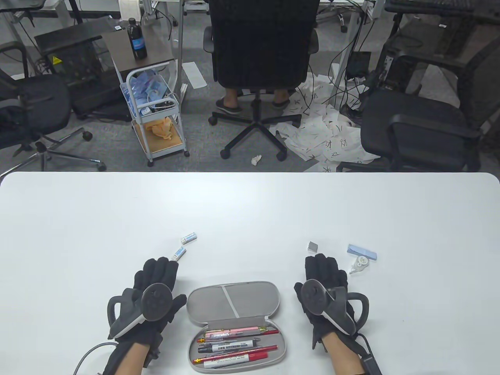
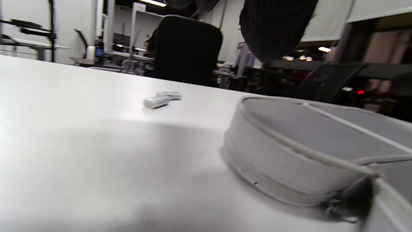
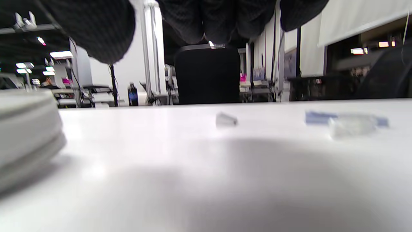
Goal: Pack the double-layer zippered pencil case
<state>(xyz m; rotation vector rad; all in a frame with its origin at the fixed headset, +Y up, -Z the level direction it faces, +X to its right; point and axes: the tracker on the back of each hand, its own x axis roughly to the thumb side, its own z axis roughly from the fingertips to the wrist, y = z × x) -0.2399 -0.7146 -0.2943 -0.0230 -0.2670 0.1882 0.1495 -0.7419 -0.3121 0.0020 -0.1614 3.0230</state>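
While the table view looks down from above, a grey oval pencil case (image 1: pixel 234 324) lies unzipped at bottom centre of the white table (image 1: pixel 250 211), its lid half bare but for a white strap, its lower half filled with pens and markers (image 1: pixel 234 343) in pink, red and white; their labels are too small to read. The left hand (image 1: pixel 150 300) rests flat left of the case, fingers straight, holding nothing; the right hand (image 1: pixel 326 297) lies likewise to its right. Two small white erasers (image 1: pixel 183 245) sit above the left hand; a grey block (image 1: pixel 312 246), a pale blue pad (image 1: pixel 362 252) and a correction tape (image 1: pixel 358 265) sit above the right.

The left wrist view alone shows the case's fabric wall and zip seam (image 2: pixel 289 167) at lower right, the erasers (image 2: pixel 161 100) beyond.

The right wrist view shows the case's stacked edge (image 3: pixel 25 138) at left, dark fingertips (image 3: pixel 90 29) along the top, and the blurred block (image 3: pixel 226 120).
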